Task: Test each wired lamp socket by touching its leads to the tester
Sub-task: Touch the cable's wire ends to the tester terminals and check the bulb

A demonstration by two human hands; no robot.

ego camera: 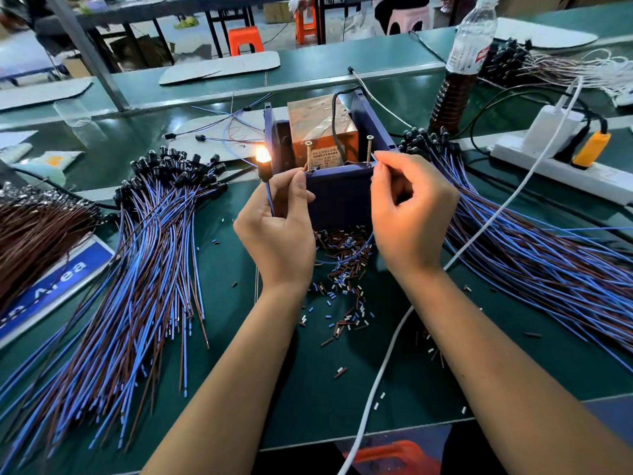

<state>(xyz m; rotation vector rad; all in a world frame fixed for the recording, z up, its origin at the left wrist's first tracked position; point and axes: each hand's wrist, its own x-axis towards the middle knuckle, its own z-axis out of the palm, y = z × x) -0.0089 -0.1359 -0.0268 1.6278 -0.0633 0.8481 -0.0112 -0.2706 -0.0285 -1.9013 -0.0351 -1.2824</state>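
Two screws stand upright on the tester's (337, 186) near rim, left screw (309, 156) and right screw (369, 149), and both hands are up at them w/ one socket's leads bridged across. Head view, the only one: left hand (277, 228) pinches a blue lead (270, 197) btwn thumb and fingers, right by the left screw base; the lit lamp socket (263, 166) sticks up just left of that hand, long axis roughly vertical, bulb end up and glowing, so this one reads as good. Right hand (407, 214) has fingers curled, tips pinching the other lead end at the right screw's foot. Coming move, my guess: lift both leads off and drop the socket to a pile, then grab the next. Left pile (154, 234) sits nearer the left hand, right pile (513, 241) nearer the right; wires in both fan toward the person, sockets at the far end. Which pile is tested vs untested can't be told. Hard to see: actual metal-to-screw contact on either side, hidden by fingertips; right lead mostly covered by the hand; label on the orange block (315, 125) inside the tester unreadable. Stripped insulation bits (342, 269) litter the green bench (308, 389) btwn the forearms.
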